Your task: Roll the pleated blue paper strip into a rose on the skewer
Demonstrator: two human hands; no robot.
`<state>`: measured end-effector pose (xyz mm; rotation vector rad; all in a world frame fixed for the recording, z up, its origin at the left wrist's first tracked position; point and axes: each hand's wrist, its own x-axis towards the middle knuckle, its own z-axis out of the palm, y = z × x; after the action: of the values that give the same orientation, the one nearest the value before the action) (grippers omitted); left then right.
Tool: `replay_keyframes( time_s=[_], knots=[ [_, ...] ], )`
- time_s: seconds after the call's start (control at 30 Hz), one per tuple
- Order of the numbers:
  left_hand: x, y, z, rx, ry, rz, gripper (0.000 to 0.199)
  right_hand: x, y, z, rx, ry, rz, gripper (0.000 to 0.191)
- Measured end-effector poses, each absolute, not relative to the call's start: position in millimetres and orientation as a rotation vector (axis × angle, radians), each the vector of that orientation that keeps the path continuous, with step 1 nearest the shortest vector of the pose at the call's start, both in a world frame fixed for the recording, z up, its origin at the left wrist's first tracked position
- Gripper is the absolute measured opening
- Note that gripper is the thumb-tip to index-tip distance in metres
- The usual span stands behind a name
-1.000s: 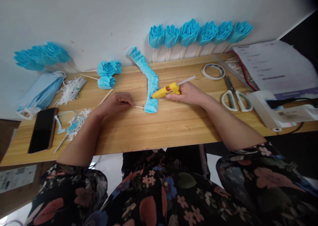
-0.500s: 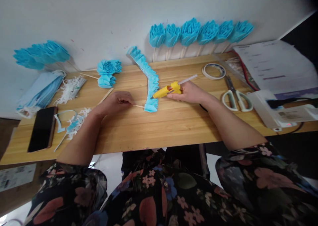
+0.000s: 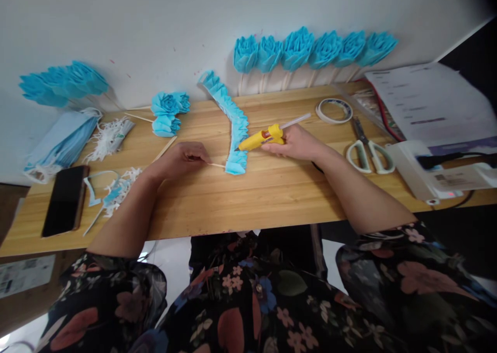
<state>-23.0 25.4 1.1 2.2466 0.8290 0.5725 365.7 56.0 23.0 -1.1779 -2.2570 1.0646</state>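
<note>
Pinched in my left hand [image 3: 185,159] is a thin wooden stick [image 3: 217,165]. Its far end meets the near end of a pleated blue strip [image 3: 237,128], where the material is wrapped around it. The strip stretches away across the table towards the wall. My right hand [image 3: 297,142] grips a yellow hot glue gun [image 3: 258,139], a clear glue stick [image 3: 295,120] jutting from its back. The gun's dark nozzle points at the strip's lower part, just above the wrapped end; whether it touches, I cannot tell.
Blue flowers on sticks [image 3: 298,48] lean along the wall, with more [image 3: 64,84] at left. Small blue flowers [image 3: 165,112] lie near my left hand. Face masks [image 3: 62,138], a phone [image 3: 65,200] and scraps are left; tape [image 3: 334,111], scissors [image 3: 365,148] and a power strip [image 3: 415,172] right.
The glue gun's nozzle has shifted slightly left on the strip. My left hand keeps its hold on the stick, almost unmoved.
</note>
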Motion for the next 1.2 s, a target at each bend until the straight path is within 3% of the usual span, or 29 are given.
replay_keyframes(
  time_s=[0.87,1.2],
  knots=[
    [-23.7,25.5,1.8,2.204,0.893,0.532,0.025,364.3,56.8,22.3,-1.187,-2.308,1.032,0.039],
    [-24.7,25.7,-0.3,2.224,0.862,0.558,0.029,371.2,58.8,26.9,-1.211,-2.149,1.156,0.056]
  ],
)
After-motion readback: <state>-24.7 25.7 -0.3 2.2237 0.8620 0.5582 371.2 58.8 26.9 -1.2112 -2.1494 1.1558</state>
